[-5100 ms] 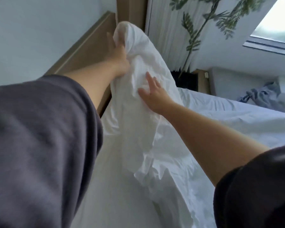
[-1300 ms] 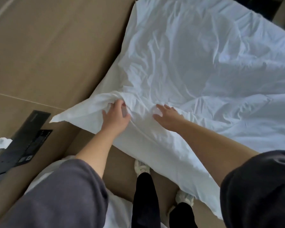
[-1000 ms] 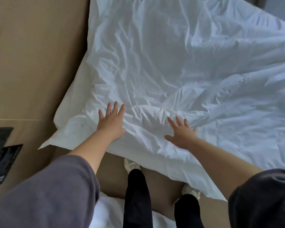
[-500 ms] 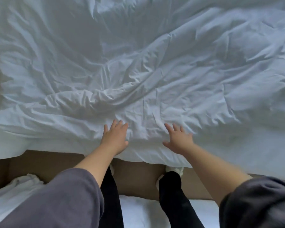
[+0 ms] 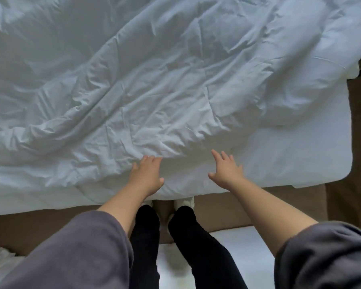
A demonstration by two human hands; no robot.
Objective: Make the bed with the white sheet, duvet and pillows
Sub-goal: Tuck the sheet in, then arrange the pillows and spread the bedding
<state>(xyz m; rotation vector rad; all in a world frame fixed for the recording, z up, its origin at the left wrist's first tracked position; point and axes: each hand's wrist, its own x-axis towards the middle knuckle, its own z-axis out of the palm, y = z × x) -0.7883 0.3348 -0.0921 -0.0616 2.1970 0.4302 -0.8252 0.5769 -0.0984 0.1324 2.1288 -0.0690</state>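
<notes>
A wrinkled white duvet [image 5: 154, 80] covers most of the bed and fills the upper part of the view. At the right, the smooth white sheet [image 5: 296, 155] lies bare below the duvet's edge. My left hand [image 5: 146, 174] lies flat on the duvet's near edge, fingers straight. My right hand [image 5: 226, 171] is spread, fingers straight, over the white bedding at the bed's near edge, a little right of the left hand. Neither hand holds anything. No pillow can be made out for sure.
I stand against the near side of the bed, my black trouser legs [image 5: 146, 236] and white shoes on the brown floor [image 5: 352, 195]. White cloth [image 5: 227, 247] lies on the floor behind my feet. The bed's right corner ends near the right edge of the view.
My left hand let go of the bunched duvet edge and both hands went flat on it. My view has swung rightward along the bed, so the right corner and bare sheet now show.
</notes>
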